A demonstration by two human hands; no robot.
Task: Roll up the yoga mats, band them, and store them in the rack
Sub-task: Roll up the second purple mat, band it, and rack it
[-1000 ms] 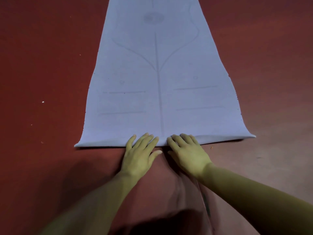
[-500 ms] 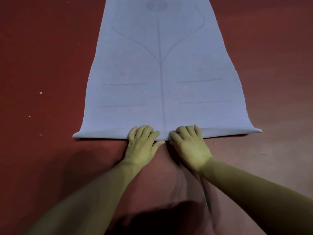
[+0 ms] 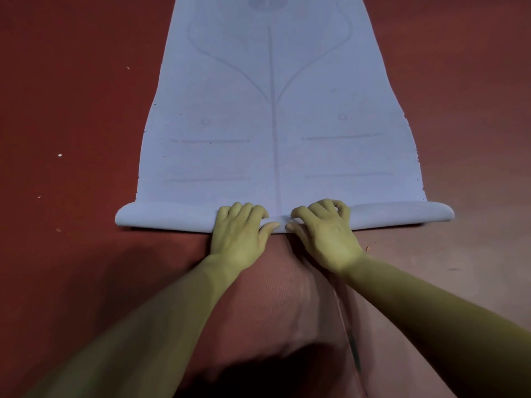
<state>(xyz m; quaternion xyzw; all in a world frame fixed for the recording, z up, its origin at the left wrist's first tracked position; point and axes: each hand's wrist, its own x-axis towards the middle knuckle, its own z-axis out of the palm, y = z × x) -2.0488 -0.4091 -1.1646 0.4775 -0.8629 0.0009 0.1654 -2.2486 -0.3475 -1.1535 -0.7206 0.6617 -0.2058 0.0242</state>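
A pale blue yoga mat is laid out flat on the red floor, stretching away from the person. Faint guide lines are printed on it. Its near edge is turned over into a low rolled end that runs across the full width. The left hand and the right hand are set side by side at the middle of this roll. The fingers of both are curled over its top and the thumbs are tucked against its near side, so the roll is gripped.
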